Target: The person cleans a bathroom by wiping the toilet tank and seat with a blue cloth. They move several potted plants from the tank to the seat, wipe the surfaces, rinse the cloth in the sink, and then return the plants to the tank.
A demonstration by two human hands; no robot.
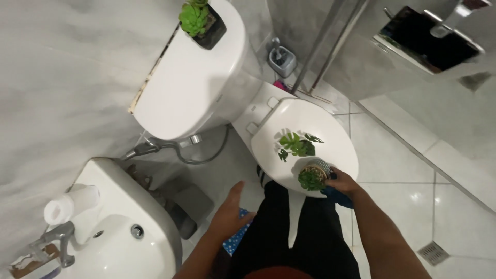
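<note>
**Green leaves in a small patterned pot, held at the toilet lid's front edge**

Green and leafy, the small potted plant [313, 175] sits at the near edge of the closed white toilet lid [330, 126], the landmark for everything here. The right hand [342, 182] is wrapped around the pot's side on the right, fingers curled against the pale patterned wall; a dark blue cloth [341, 196] shows bunched under that hand. Whether the pot's base rests on the lid or is just lifted off it cannot be told from this view.

The pot looks light, small enough for one hand, and rigid, probably ceramic or plastic. Glazed walls would be slick, and the lid beneath is smooth and slightly domed, so it could slide. The foliage is soft and bends easily; the hold belongs on the pot's wall, low and around the body, not on the leaves.

Further back on the lid lies a sprig of broad split leaves [297, 145], apart from the pot. Behind the lid, on the cistern top [191, 77], stands a succulent in a black pot [202, 20].

The left hand [230, 214] hangs left of the lid's front, open and empty, fingers spread, above a blue patterned thing [238, 235] near the leg. A white washbasin [124, 227] sits further left.
</note>
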